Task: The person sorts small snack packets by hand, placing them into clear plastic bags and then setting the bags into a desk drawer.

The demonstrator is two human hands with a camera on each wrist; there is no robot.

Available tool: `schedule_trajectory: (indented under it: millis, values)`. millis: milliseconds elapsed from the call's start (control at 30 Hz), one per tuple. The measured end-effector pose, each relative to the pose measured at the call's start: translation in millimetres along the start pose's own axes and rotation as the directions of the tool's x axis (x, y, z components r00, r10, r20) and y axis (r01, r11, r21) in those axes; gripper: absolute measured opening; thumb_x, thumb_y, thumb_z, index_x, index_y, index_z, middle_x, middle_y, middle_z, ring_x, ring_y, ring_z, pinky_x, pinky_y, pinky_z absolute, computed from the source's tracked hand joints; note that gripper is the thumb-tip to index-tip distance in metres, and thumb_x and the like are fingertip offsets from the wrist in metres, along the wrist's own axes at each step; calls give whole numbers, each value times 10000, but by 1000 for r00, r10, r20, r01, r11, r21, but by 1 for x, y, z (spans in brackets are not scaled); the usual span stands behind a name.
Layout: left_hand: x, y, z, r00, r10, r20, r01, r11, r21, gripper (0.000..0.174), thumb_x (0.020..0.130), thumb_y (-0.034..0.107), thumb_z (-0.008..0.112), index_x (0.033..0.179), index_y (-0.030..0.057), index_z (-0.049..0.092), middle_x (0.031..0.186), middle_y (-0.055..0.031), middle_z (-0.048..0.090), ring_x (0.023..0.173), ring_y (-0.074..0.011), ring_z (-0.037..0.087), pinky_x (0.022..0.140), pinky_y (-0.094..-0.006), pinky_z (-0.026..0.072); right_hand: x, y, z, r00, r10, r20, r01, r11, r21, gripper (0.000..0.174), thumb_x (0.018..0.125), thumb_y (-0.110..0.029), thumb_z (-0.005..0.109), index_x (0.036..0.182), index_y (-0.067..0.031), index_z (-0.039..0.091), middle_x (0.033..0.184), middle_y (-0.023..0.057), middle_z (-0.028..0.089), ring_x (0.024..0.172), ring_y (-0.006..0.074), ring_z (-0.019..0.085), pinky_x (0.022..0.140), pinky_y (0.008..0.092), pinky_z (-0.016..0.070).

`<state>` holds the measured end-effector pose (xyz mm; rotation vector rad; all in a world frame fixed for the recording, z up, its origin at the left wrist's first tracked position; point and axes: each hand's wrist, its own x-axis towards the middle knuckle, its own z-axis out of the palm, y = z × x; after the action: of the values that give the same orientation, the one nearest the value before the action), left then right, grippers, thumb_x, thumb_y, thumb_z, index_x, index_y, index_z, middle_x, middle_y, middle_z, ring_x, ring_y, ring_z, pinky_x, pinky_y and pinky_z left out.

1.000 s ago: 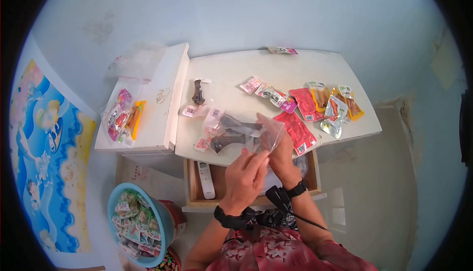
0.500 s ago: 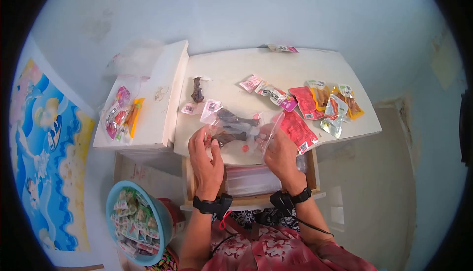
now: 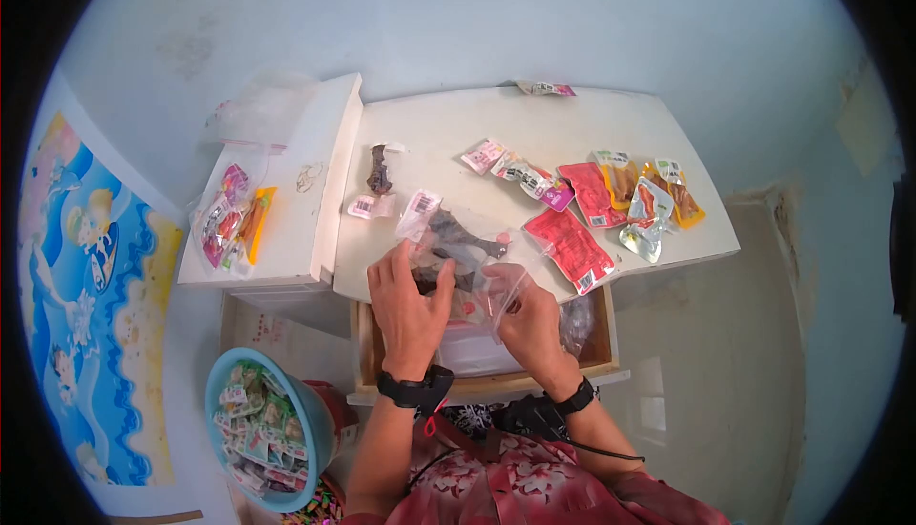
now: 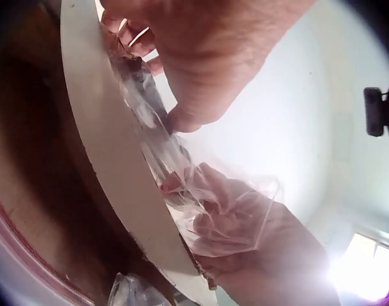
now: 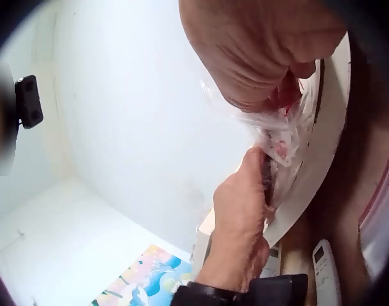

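A clear plastic bag [image 3: 482,282] with dark brown pieces in it lies at the table's front edge. Round its left end the left hand [image 3: 410,310] curls, thumb and fingers on either side of a dark piece [image 3: 427,279]; the left wrist view shows this left hand [image 4: 207,57] at the bag's far end. At the other end, the right hand [image 3: 536,329] pinches the gathered film, its fingers bent. Behind the bag lie another dark piece [image 3: 463,232] and a pink-and-white label [image 3: 418,212]. The right wrist view shows the right hand [image 5: 264,54] above the crumpled film.
Red packets [image 3: 570,248] and yellow packets [image 3: 620,182] lie on the table's right; a dark piece [image 3: 379,172] lies at its left. Below are an open drawer [image 3: 601,344] with plastic bags, and a blue basin [image 3: 218,372] of packets. A remote [image 5: 325,274] is in the drawer.
The left hand has left the right hand's side and moved left to the bag's other end. The right hand has come slightly down and left, keeping hold of the film.
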<state>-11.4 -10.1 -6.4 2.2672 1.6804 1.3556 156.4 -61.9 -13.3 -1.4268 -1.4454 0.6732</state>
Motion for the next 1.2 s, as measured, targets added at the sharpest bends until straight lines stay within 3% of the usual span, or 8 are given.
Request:
schedule_trajectory:
  millis: [133, 233, 533, 633, 833, 933, 1033, 1200]
  values:
    - [3, -2, 6, 999, -38, 27, 37, 998, 53, 528, 881, 162, 735, 1338, -35, 558, 1203, -233, 635, 1103, -424, 564, 974, -510, 446, -1, 5, -15, 971, -160, 178, 161, 987, 7, 509, 867, -70, 745, 1352, -143, 607, 834, 94, 714, 666, 270, 668, 628, 374, 521]
    - [6, 1, 8, 995, -82, 51, 80, 996, 39, 531, 851, 99, 700, 1346, -33, 562, 1210, -233, 636, 1122, -424, 559, 986, -511, 448, 0, 13, -24, 967, -175, 187, 166, 984, 63, 640, 859, -47, 722, 1463, -175, 552, 864, 109, 721, 690, 292, 684, 642, 394, 534]
    - [0, -5, 9, 994, -56, 98, 62, 996, -59, 619, 838, 70, 675, 1431, -30, 528, 1258, -225, 628, 1161, -412, 554, 1035, -513, 445, 11, -8, -45, 975, -142, 171, 197, 906, -376, 697, 862, -19, 616, 1523, -217, 519, 916, 119, 714, 800, 372, 688, 659, 479, 539]
    - [-1, -4, 12, 996, -61, 66, 65, 996, -66, 625, 836, 73, 672, 1436, -29, 526, 1246, -216, 630, 1172, -408, 549, 1041, -510, 438, 24, 13, -46, 894, -398, 205, 444, 841, -309, 655, 849, -5, 612, 1477, -186, 566, 973, 137, 704, 858, 375, 689, 674, 493, 544]
    - [6, 0, 6, 978, -149, 143, 143, 988, 50, 696, 801, 95, 713, 1459, -13, 517, 1348, -223, 546, 1264, -405, 502, 1077, -507, 423, 34, 16, -50, 921, -389, -36, 359, 880, -311, 496, 836, -66, 701, 1324, -125, 644, 1073, 141, 693, 846, 340, 689, 680, 451, 565]
    - [9, 2, 7, 995, -69, 72, 60, 991, 122, 736, 782, 94, 724, 1479, 5, 507, 1411, -239, 493, 1307, -406, 478, 1105, -498, 416, 36, 23, -51, 959, -284, 25, 278, 913, -298, 430, 828, -113, 742, 1253, -120, 680, 1014, 115, 701, 827, 323, 699, 662, 419, 561]
    - [11, -2, 10, 986, -98, 137, 87, 993, 81, 744, 784, 95, 719, 1491, 17, 502, 1421, -239, 494, 1330, -415, 469, 1131, -505, 398, 41, 16, -52, 957, -291, 19, 276, 885, -374, 313, 827, -121, 736, 1139, -110, 725, 935, 84, 699, 804, 304, 704, 633, 410, 552]
    - [8, -10, 14, 997, -35, 68, 41, 994, -98, 742, 785, 66, 727, 1486, 17, 488, 1407, -251, 517, 1265, -448, 524, 1064, -540, 434, 62, 25, -39, 893, -444, -78, 354, 798, -487, 124, 835, -99, 698, 956, -85, 720, 883, 78, 685, 782, 310, 696, 600, 424, 540]
